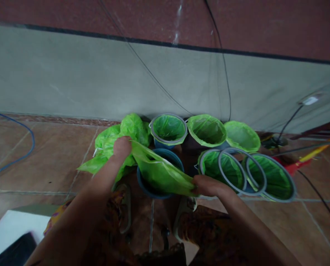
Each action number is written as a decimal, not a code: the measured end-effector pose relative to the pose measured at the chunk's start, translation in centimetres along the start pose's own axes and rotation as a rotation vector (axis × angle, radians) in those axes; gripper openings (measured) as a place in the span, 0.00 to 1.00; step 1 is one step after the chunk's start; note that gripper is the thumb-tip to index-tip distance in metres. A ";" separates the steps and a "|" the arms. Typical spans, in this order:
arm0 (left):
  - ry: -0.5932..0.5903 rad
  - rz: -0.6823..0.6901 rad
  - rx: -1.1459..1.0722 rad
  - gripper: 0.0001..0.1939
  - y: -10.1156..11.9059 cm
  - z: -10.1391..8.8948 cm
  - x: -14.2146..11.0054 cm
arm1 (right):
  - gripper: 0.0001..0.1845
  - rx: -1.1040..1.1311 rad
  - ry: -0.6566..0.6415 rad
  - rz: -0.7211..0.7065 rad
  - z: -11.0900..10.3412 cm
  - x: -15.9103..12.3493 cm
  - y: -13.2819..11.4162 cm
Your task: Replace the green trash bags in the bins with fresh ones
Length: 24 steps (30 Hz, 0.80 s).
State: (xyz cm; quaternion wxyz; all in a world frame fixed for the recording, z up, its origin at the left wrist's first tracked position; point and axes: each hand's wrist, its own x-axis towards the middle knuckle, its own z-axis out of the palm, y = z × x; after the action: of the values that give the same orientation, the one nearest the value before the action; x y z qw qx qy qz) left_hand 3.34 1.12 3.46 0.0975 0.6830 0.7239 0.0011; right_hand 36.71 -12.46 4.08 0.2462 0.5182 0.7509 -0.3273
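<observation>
A bright green plastic bag (160, 170) is stretched across the mouth of a blue bin (145, 183) on the tiled floor. My left hand (121, 148) pinches the bag's upper left edge. My right hand (209, 186) grips its lower right corner. Both hands are closed on the bag. A crumpled pile of more green bags (117, 138) lies just left of the bin, behind my left hand.
Several bins lined with green bags stand by the wall: one with a grey ring (168, 129), two without (207, 130), two ringed ones (270, 177) at right. A loose grey ring (231, 170) leans there. Cables hang on the wall; a blue cable (29, 142) lies left.
</observation>
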 end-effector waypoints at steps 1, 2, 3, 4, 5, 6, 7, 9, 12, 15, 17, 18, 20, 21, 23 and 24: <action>0.010 -0.004 -0.019 0.19 -0.2 -0.1 0.2 | 0.10 0.009 -0.003 0.010 0.3 -0.3 0.2; 0.025 -0.008 -0.044 0.20 -0.4 -0.1 0.3 | 0.10 0.016 -0.003 0.024 0.7 -0.6 0.3; 0.045 -0.010 -0.075 0.20 -0.5 -0.1 0.5 | 0.11 0.018 -0.003 0.046 1.1 -0.7 0.3; 0.064 -0.014 -0.110 0.20 -0.4 -0.1 0.5 | 0.12 0.017 -0.005 0.071 1.5 -0.7 0.3; 0.080 -0.017 -0.147 0.20 -0.3 0.0 0.5 | 0.13 0.013 -0.005 0.092 1.8 -0.7 0.2; 0.090 -0.018 -0.183 0.20 -0.1 0.0 0.5 | 0.15 0.009 -0.004 0.105 2.0 -0.7 0.2; 0.095 -0.019 -0.220 0.21 0.1 0.1 0.4 | 0.16 0.003 -0.002 0.106 2.1 -0.5 0.1; 0.088 -0.018 -0.289 0.22 0.7 0.1 0.2 | 0.14 0.009 0.022 0.075 1.8 -0.2 0.0; 0.074 -0.016 -0.359 0.22 1.6 0.1 -0.3 | 0.14 0.088 0.147 0.033 0.2 0.8 -0.3; 0.068 0.000 -0.411 0.22 2.2 0.0 -0.7 | 0.20 0.195 0.353 0.090 -1.5 2.4 -1.0; 0.064 0.016 -0.435 0.22 2.5 0.0 -0.8 | 0.23 0.238 0.460 0.125 -2.1 3.9 -1.6; 0.061 0.022 -0.444 0.22 2.7 0.0 -0.9 | 0.24 0.247 0.495 0.130 -2.2 4.6 -2.0; 0.056 0.035 -0.459 0.22 3.0 0.0 -1.0 | 0.25 0.249 0.528 0.124 -2.1 6.2 -2.6; 0.055 0.042 -0.465 0.22 3.1 0.0 -1.1 | 0.25 0.248 0.526 0.121 -2.0 6.9 -2.8; 0.052 0.056 -0.474 0.22 3.4 0.0 -1.2 | 0.24 0.244 0.500 0.120 -1.7 8.1 -3.1; 0.050 0.062 -0.475 0.22 3.4 0.0 -1.3 | 0.23 0.242 0.480 0.121 -1.5 8.6 -3.2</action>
State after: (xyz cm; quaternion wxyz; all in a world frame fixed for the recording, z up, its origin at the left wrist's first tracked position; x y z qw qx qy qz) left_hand 6.80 0.08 4.11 0.2375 0.6624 0.6843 0.1912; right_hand 30.70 -6.84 -0.25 0.0165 0.6505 0.7108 -0.2671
